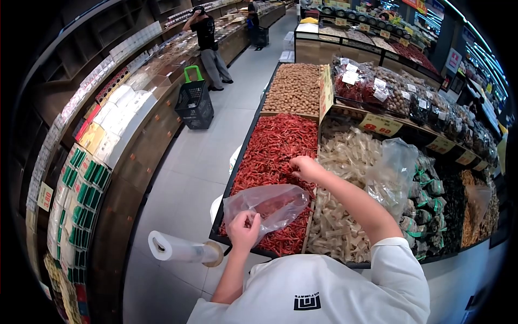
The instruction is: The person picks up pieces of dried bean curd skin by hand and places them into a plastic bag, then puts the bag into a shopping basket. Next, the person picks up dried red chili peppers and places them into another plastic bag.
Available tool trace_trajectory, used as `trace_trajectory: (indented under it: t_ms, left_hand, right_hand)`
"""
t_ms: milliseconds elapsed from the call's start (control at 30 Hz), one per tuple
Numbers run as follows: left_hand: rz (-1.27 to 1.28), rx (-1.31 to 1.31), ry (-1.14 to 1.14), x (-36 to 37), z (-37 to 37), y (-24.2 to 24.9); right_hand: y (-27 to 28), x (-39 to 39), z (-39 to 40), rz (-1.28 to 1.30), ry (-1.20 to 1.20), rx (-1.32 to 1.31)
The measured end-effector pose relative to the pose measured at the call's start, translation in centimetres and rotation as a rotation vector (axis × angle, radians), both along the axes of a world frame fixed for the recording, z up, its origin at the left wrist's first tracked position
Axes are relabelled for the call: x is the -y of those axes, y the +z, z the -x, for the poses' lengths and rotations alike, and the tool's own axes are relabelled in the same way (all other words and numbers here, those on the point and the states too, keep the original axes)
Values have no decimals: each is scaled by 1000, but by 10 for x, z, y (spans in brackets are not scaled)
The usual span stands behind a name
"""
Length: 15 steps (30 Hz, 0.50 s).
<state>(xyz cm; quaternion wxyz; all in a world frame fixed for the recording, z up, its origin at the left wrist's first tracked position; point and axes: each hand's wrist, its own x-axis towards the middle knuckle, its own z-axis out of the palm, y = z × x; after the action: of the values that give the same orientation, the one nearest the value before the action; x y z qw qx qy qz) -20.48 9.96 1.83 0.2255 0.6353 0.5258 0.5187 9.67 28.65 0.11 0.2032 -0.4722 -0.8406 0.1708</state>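
Note:
My left hand [244, 229] is closed on the near edge of a clear plastic bag [280, 208]. The bag's mouth spreads over a bin of dried red chilies [270, 146], and some red shows through the film. My right hand [306, 168] is at the right side of the same bin, above the bag. Its fingers are curled down and pinched at the chilies; the tips are partly hidden among them. Right of the chilies lie pale wrapped packets [345, 210], under my right forearm.
A roll of plastic bags [183, 249] stands at the bin's left corner. Walnuts [294, 89] fill the bin behind the chilies. Price signs [381, 124] and bagged goods [372, 81] line the right. A shopping basket [195, 105] and a person [206, 43] are in the aisle.

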Motion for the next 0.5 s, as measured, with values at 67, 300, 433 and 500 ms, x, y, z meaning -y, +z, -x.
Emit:
trace_trajectory:
  t_ms: [67, 300, 433, 500]
  left_hand:
    - [17, 0, -4, 0, 2, 0]
    - [25, 51, -16, -6, 4, 1]
    - [62, 87, -18, -8, 3, 3]
    - [72, 93, -14, -9, 4, 3]
  right_hand:
    - [26, 0, -2, -14, 42, -7]
    - [126, 53, 9, -163, 81, -277]
    - [152, 112, 11, -41, 41, -351]
    - [146, 139, 9, -22, 55, -406]
